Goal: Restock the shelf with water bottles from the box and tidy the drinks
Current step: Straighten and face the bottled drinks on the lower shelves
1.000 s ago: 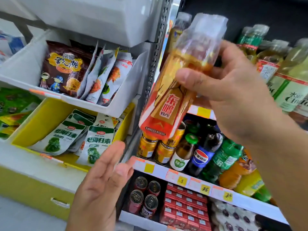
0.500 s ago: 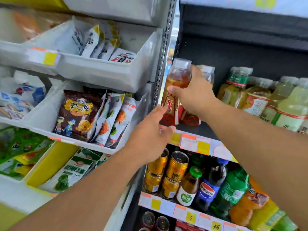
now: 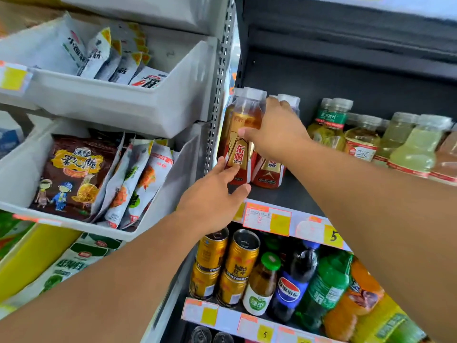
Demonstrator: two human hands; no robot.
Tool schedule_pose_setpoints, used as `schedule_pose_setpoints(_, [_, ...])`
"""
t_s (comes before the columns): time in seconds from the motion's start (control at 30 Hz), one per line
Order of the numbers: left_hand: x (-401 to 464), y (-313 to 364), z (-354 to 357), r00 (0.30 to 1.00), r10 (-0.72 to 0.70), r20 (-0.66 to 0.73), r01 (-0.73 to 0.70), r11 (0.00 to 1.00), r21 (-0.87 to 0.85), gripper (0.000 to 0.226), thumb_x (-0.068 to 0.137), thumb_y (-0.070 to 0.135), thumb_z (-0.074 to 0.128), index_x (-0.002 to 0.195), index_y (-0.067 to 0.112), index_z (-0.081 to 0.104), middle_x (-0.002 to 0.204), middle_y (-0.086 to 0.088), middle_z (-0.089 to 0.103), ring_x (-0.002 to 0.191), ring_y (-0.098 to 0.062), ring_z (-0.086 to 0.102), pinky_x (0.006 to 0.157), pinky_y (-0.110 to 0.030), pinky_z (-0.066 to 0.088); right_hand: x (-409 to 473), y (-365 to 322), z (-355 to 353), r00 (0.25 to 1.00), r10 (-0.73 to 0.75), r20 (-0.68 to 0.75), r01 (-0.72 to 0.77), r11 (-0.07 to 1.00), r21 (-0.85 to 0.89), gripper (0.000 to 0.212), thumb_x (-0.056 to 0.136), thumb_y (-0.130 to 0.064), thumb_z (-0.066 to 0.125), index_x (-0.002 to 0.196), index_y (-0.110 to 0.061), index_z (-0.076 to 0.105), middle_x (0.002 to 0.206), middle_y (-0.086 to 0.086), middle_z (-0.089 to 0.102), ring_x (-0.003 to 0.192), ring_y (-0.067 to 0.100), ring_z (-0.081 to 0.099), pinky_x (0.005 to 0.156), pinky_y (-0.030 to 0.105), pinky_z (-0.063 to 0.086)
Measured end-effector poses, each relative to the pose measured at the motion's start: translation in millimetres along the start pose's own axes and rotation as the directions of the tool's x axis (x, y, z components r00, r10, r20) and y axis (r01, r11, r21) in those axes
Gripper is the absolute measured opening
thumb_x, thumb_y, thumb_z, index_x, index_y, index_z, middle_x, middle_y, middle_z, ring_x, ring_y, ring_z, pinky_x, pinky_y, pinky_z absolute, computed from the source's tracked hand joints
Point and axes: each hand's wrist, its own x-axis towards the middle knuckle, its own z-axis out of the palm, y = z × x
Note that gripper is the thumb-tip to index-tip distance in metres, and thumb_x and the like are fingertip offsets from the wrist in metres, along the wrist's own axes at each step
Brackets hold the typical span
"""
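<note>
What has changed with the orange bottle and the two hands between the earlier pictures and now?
The orange bottle went from tilted in the air, in front of the shelves, to upright on the dark shelf. The right hand has kept its hold on it. The left hand rose from below and now touches the bottle's base. The cans on the shelf below stayed put.

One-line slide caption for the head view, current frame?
Right hand grips an amber energy-drink bottle upright on the dark shelf, left hand touching its base.

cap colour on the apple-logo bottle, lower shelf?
Green cap on the apple-logo bottle; head view.
</note>
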Motion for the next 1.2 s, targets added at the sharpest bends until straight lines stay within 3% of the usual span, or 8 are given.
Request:
schedule_pose_setpoints(0.27, [13.4, 2.0, 4.1, 0.999, -0.024, 0.026, 0.019, 0.982, 0.188, 0.065, 0.093, 0.065, 0.034, 0.152, 0.043, 0.017, 0.164, 0.014, 0.002, 0.137, -0.023, 0.041, 0.106, -0.047, 0.043, 7.0, 1.9, 9.1, 0.999, 0.024, -0.021, -0.023, 0.999, 0.03, 0.059, 0.092, -0.045, 0.067, 0.133, -0.01, 0.043, 0.121, 0.007, 0.061, 0.108, 0.027, 0.061, 0.072, 0.033, 0.041])
schedule_pose_setpoints(0.53, [14.1, 2.4, 2.7, 0.996, -0.052, 0.078, 0.041, 0.989, 0.144, 0.068, 0.093, 0.066, 0.038, 0.153, 0.042, 0.017, 0.164, 0.011, 0.005, 0.146, -0.029, 0.027, 0.114, -0.05, 0.032, -20.0, 1.3, 14.9, 0.993, -0.02, -0.115, 0.031, 0.995, 0.093, 0.059, 0.096, -0.042, 0.061, 0.142, -0.016, 0.036, 0.101, 0.001, 0.064, 0.089, 0.021, 0.063, 0.07, 0.033, 0.051])
schedule_pose_setpoints(0.6, [10.0, 3.9, 3.8, 0.999, -0.036, 0.002, 0.035, 0.984, 0.176, 0.066, 0.089, 0.067, 0.039, 0.149, 0.041, 0.029, 0.162, 0.004, 0.021, 0.142, -0.032, 0.032, 0.11, -0.055, 0.033, -39.5, 1.9, 16.7, 0.989, -0.044, -0.14, 0.062, 0.99, 0.13, 0.05, 0.096, -0.04, 0.057, 0.138, -0.021, 0.039, 0.096, -0.001, 0.066, 0.087, 0.023, 0.065, 0.073, 0.037, 0.054])
schedule_pose_setpoints(0.7, [-15.5, 8.7, 10.6, 0.949, 0.055, -0.309, 0.016, 0.975, 0.222, 0.056, 0.084, 0.058, 0.047, 0.135, 0.033, 0.048, 0.138, 0.002, 0.055, 0.133, -0.032, 0.043, 0.106, -0.057, 0.037, -76.8, 4.9, 18.2, 0.979, -0.079, -0.19, 0.124, 0.963, 0.238, 0.026, 0.095, -0.036, 0.056, 0.119, -0.025, 0.053, 0.085, -0.008, 0.065, 0.08, 0.019, 0.065, 0.073, 0.042, 0.055])
schedule_pose_setpoints(0.83, [-86.9, 2.0, 34.5, 0.884, -0.121, -0.452, 0.009, 0.97, -0.242, 0.037, 0.084, 0.04, 0.06, 0.12, 0.033, 0.056, 0.12, 0.008, 0.063, 0.115, -0.018, 0.058, 0.099, -0.042, 0.047, -149.2, 17.6, 26.9, 0.968, -0.131, -0.213, 0.206, 0.902, 0.379, 0.005, 0.09, -0.03, 0.058, 0.089, -0.027, 0.061, 0.062, -0.015, 0.051, 0.063, 0.008, 0.054, 0.064, 0.037, 0.051])
schedule_pose_setpoints(1.0, [-185.5, -36.3, 94.3, 0.855, -0.477, -0.206, 0.255, 0.731, -0.633, 0.012, 0.089, 0.02, 0.068, 0.089, 0.032, 0.065, 0.09, 0.011, 0.069, 0.082, -0.003, 0.062, 0.079, -0.024, 0.044, -253.5, 56.2, 86.7, 0.94, -0.108, 0.323, -0.004, 0.945, 0.328, 0.011, 0.092, -0.035, 0.056, 0.09, -0.027, 0.064, 0.076, -0.009, 0.065, 0.075, 0.019, 0.061, 0.066, 0.039, 0.053])
schedule_pose_setpoints(1.1, [-225.1, -62.8, 127.4, 0.779, -0.621, -0.083, 0.399, 0.594, -0.699, 0.019, 0.087, 0.009, 0.071, 0.084, 0.027, 0.067, 0.081, 0.011, 0.068, 0.071, -0.003, 0.059, 0.071, -0.019, 0.042, -301.9, 83.9, 142.0, 0.738, -0.093, 0.669, -0.067, 0.976, 0.209, 0.016, 0.096, -0.036, 0.053, 0.092, -0.027, 0.066, 0.09, -0.004, 0.069, 0.084, 0.024, 0.063, 0.071, 0.04, 0.055])
schedule_pose_setpoints(1.2, [-251.0, -86.7, 146.9, 0.741, -0.671, -0.019, 0.473, 0.542, -0.695, 0.017, 0.083, 0.01, 0.074, 0.082, 0.026, 0.069, 0.069, 0.014, 0.068, 0.064, -0.001, 0.058, 0.061, -0.013, 0.043, -355.4, 98.1, 201.3, 0.543, -0.085, 0.835, -0.084, 0.984, 0.155, 0.016, 0.094, -0.035, 0.055, 0.1, -0.027, 0.066, 0.103, 0.002, 0.07, 0.094, 0.026, 0.064, 0.07, 0.034, 0.049])
